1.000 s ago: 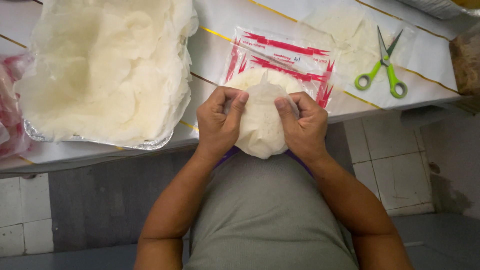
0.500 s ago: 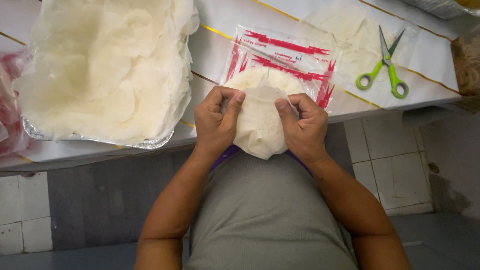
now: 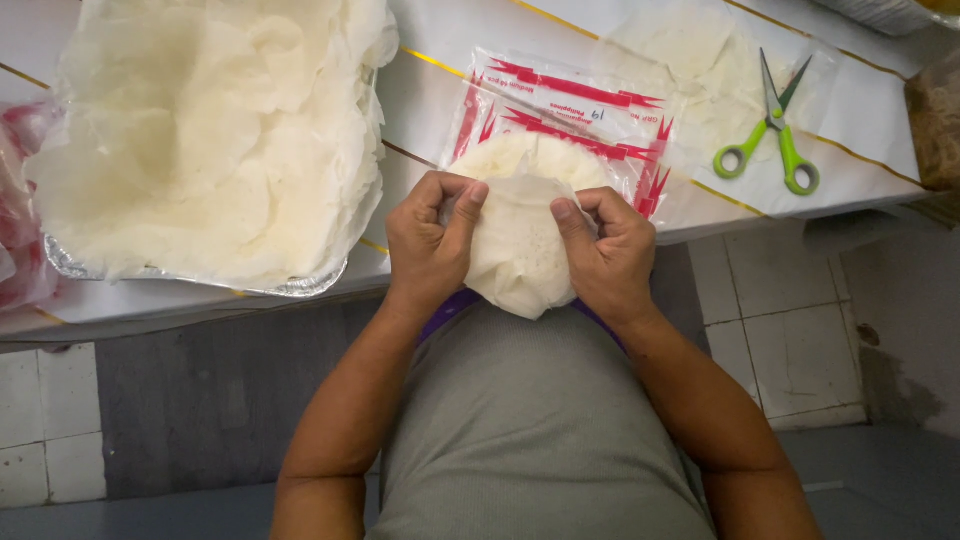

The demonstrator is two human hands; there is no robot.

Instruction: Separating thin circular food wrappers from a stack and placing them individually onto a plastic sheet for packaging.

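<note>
Both hands hold a stack of thin, round, off-white wafers (image 3: 515,245) at the table's near edge, just above my grey shirt. My left hand (image 3: 432,240) grips its left side, thumb on top. My right hand (image 3: 610,255) grips the right side the same way. The stack's far part rests on a clear plastic bag with red print (image 3: 570,115) lying flat on the white table (image 3: 420,110).
A foil tray (image 3: 190,280) heaped with the same pale wafers (image 3: 200,140) fills the table's left. Green-handled scissors (image 3: 775,135) lie at the right on another clear bag of wafers (image 3: 690,70). A red-tinted bag (image 3: 15,220) sits at the far left. Below is a tiled floor (image 3: 770,330).
</note>
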